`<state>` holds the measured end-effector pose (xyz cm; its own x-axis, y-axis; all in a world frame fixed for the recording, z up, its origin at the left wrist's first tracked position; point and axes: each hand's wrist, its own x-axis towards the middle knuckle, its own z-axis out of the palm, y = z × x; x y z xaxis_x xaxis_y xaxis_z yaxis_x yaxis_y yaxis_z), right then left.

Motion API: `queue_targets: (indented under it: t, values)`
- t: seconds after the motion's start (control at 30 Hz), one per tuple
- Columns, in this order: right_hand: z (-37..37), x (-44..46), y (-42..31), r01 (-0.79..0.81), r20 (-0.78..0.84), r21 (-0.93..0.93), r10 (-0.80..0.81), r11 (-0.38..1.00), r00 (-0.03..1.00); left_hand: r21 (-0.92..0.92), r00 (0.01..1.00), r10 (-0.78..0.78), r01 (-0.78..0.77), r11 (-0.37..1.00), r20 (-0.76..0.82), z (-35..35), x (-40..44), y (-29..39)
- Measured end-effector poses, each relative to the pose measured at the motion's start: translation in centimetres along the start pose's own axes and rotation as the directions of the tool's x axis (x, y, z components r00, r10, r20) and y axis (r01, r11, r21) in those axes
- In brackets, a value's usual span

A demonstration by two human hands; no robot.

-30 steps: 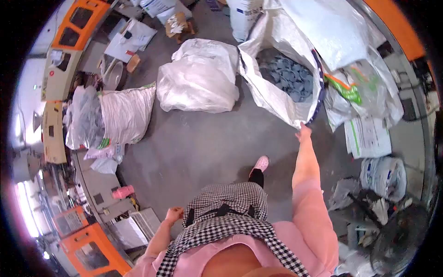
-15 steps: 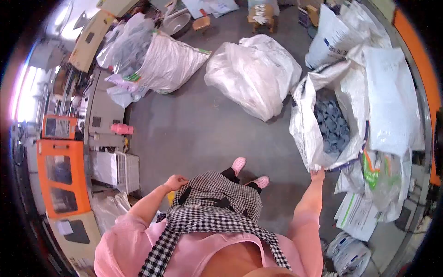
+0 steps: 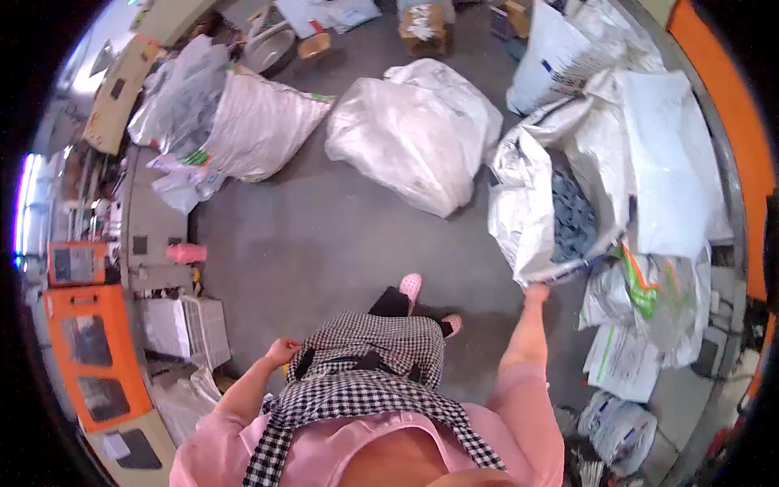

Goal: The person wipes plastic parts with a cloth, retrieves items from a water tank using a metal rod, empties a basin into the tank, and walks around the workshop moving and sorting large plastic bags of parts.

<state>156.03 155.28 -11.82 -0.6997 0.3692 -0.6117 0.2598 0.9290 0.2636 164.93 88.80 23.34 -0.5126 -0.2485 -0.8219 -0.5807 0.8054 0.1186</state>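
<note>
My right hand [image 3: 535,292] is closed on the near rim of a large white woven sack [image 3: 519,219], its arm stretched forward. The sack's mouth gapes towards me, and many grey-blue pieces [image 3: 573,215] lie inside it. Beside the checkered apron [image 3: 381,345], at its left edge, is my left hand [image 3: 282,351], with its fingers curled; whether it pinches the cloth is too small to tell.
A bulky white plastic bag [image 3: 414,134] stands on the floor ahead, with another full sack [image 3: 260,122] to its left. White bags [image 3: 673,162] line the right side. Orange machines [image 3: 97,349] flank both sides. A pink bottle-like object [image 3: 187,253] is at left.
The view has turned, then shifted slightly. My right hand keeps hold of the sack's rim, and the sack's opening looks narrower than half a second ago. Both pink shoes now show.
</note>
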Motion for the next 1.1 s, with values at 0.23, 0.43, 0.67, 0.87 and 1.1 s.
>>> queue_targets:
  t: [0.23,0.43,0.67,0.87,1.1]
  values:
    - [-14.7,-8.7,-7.4,0.036,0.049,0.957,0.284,-0.287,0.958,0.276,0.934,0.35,-0.357,0.892,0.077,0.0,7.3,9.6]
    - [-20.2,-15.9,-11.9,0.268,-0.271,0.962,0.26,0.047,0.927,0.122,0.744,0.667,-0.667,0.735,0.046,-0.2,8.8,25.1]
    - [-16.3,-27.9,-1.7,-0.1,0.202,0.83,0.129,-0.548,0.971,-0.03,0.701,0.697,-0.701,0.712,0.152,2.3,7.2,30.7]
    - [-9.5,-26.5,8.1,-0.035,0.307,0.821,0.389,-0.57,0.869,0.051,0.771,0.527,-0.58,0.813,0.357,2.3,8.2,32.4]
    - [-9.0,-21.0,8.3,-0.066,0.401,0.866,0.609,-0.496,0.684,0.138,0.792,0.533,-0.588,0.797,0.297,-3.1,19.0,37.5]
